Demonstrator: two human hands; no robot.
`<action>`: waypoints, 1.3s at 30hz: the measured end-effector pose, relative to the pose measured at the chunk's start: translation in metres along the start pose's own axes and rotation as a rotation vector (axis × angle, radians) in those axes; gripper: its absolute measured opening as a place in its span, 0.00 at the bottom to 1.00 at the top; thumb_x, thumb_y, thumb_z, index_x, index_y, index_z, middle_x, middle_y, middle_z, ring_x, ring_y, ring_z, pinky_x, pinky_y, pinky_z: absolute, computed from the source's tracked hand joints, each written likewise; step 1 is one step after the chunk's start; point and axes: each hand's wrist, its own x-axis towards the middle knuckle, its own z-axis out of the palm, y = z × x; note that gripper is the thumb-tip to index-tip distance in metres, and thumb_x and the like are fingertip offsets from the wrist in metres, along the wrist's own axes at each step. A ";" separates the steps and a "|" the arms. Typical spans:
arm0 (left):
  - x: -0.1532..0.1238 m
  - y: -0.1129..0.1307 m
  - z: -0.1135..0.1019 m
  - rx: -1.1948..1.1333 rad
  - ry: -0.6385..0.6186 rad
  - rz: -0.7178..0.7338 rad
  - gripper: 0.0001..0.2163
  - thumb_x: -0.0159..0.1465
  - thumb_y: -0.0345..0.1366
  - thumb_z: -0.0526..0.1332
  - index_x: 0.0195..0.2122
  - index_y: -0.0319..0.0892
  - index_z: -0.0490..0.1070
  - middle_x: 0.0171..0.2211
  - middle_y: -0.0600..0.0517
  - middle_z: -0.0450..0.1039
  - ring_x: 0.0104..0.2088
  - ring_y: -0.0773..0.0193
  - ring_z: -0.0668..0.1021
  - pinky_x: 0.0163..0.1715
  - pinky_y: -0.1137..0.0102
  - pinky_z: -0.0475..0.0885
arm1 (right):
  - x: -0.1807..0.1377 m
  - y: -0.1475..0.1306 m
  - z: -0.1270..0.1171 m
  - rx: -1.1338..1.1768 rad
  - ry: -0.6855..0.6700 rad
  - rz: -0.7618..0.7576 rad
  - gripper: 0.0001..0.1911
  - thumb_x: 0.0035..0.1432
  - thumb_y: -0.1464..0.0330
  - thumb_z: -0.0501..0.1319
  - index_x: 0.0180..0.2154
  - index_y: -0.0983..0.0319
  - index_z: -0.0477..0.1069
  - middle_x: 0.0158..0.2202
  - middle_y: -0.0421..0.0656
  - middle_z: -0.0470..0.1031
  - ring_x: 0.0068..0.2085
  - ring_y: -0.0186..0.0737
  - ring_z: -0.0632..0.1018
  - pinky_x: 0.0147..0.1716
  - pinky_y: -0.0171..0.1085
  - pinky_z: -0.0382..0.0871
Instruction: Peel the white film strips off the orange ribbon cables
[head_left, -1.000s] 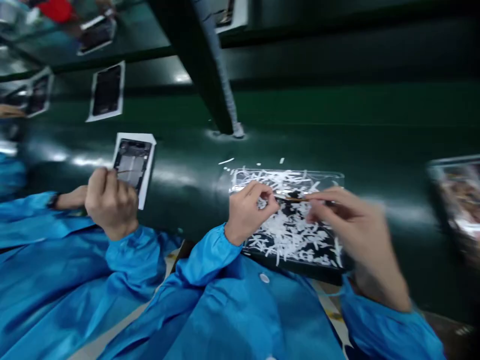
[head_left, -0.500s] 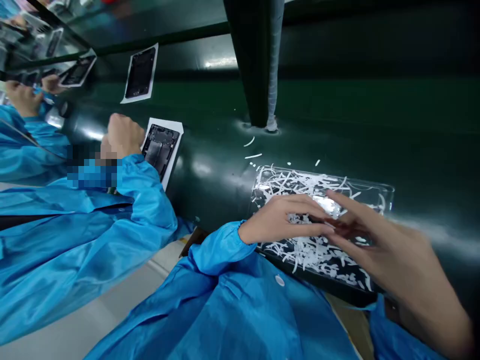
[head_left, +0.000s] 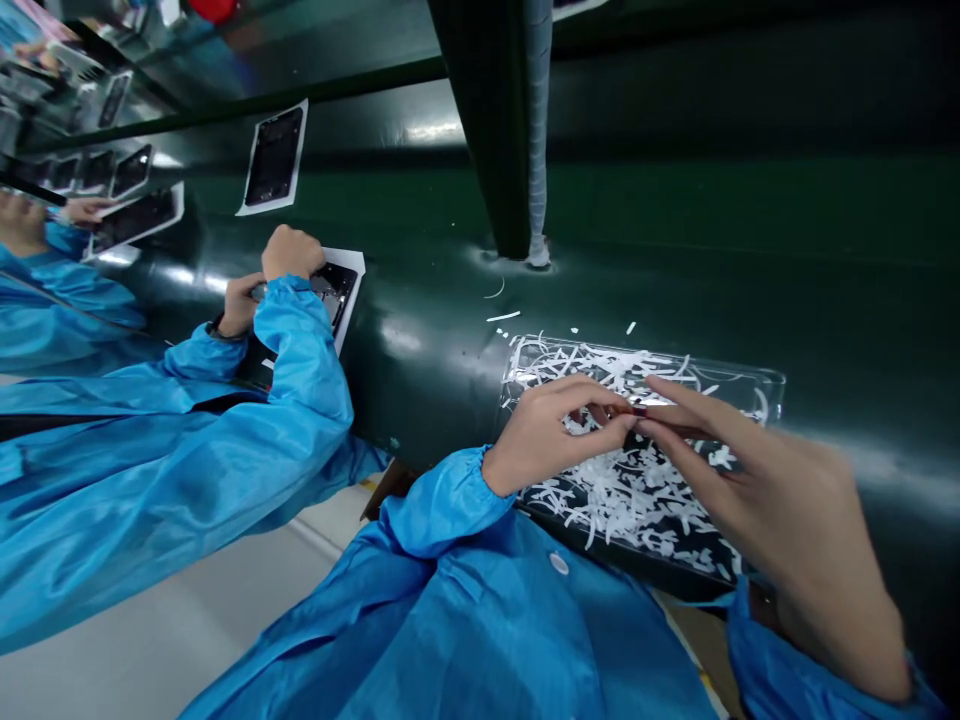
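Note:
Over a clear plastic tray [head_left: 776, 385] full of white paper-like strips [head_left: 615, 490], my two hands meet fingertip to fingertip. My left hand [head_left: 551, 430] is closed in a pinch, its thumb and forefinger at a small dark piece [head_left: 639, 410]. From the other side, my right hand [head_left: 772, 490] pinches at the same piece, with its forefinger stretched above. Most of that piece is hidden by the fingertips, and its kind cannot be made out. The tray lies on the dark green bench, close to my blue smock [head_left: 517, 620].
A dark post [head_left: 487, 130] with a grey taped cable [head_left: 537, 140] rises behind the tray. A few loose strips [head_left: 502, 316] lie near its foot. To the left, co-workers in blue sleeves [head_left: 300, 340] handle dark device panels on white sheets; another panel [head_left: 274, 158] lies farther back.
My fingertips have come together, and a small dark piece now shows between them. The neighbouring co-worker's hands have shifted right over a panel; a farther panel has moved closer along the bench.

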 end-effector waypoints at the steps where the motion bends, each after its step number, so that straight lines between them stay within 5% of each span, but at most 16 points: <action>1: 0.000 0.000 0.001 0.027 0.013 0.028 0.07 0.67 0.38 0.65 0.40 0.40 0.78 0.38 0.48 0.81 0.35 0.66 0.81 0.37 0.69 0.80 | 0.000 0.000 -0.001 -0.020 0.004 0.007 0.25 0.69 0.61 0.61 0.65 0.57 0.67 0.40 0.43 0.85 0.31 0.39 0.84 0.25 0.35 0.77; 6: -0.002 -0.001 0.005 0.107 0.047 0.069 0.06 0.67 0.36 0.64 0.39 0.39 0.78 0.38 0.48 0.81 0.34 0.66 0.81 0.38 0.69 0.79 | 0.000 0.000 -0.001 -0.056 0.014 -0.014 0.13 0.68 0.59 0.61 0.44 0.61 0.78 0.36 0.44 0.84 0.32 0.39 0.84 0.26 0.35 0.74; 17: 0.000 0.002 0.006 0.042 -0.004 -0.184 0.04 0.62 0.36 0.68 0.36 0.43 0.79 0.32 0.53 0.79 0.31 0.67 0.78 0.30 0.70 0.73 | -0.002 -0.001 0.020 -0.257 0.094 -0.122 0.04 0.66 0.70 0.61 0.41 0.63 0.73 0.33 0.44 0.80 0.30 0.38 0.78 0.25 0.37 0.64; 26: 0.002 -0.006 0.011 -0.406 -0.101 -0.417 0.13 0.62 0.45 0.69 0.29 0.41 0.73 0.24 0.55 0.73 0.24 0.71 0.73 0.24 0.74 0.70 | -0.005 -0.007 0.029 -0.389 0.162 -0.101 0.03 0.63 0.71 0.61 0.36 0.61 0.74 0.27 0.43 0.76 0.26 0.36 0.73 0.22 0.37 0.57; 35: -0.010 -0.003 0.022 0.090 0.263 0.049 0.06 0.66 0.36 0.66 0.35 0.39 0.79 0.34 0.49 0.81 0.30 0.69 0.78 0.31 0.71 0.76 | -0.001 -0.010 0.025 0.051 0.135 -0.011 0.03 0.63 0.72 0.60 0.35 0.60 0.68 0.28 0.39 0.72 0.27 0.32 0.73 0.25 0.33 0.67; 39: -0.009 0.001 0.016 -0.090 0.162 -0.089 0.09 0.69 0.38 0.64 0.38 0.38 0.80 0.35 0.48 0.81 0.31 0.69 0.80 0.33 0.71 0.78 | -0.005 -0.007 0.016 0.075 0.053 -0.052 0.02 0.64 0.72 0.62 0.36 0.61 0.72 0.28 0.39 0.75 0.27 0.33 0.76 0.25 0.34 0.67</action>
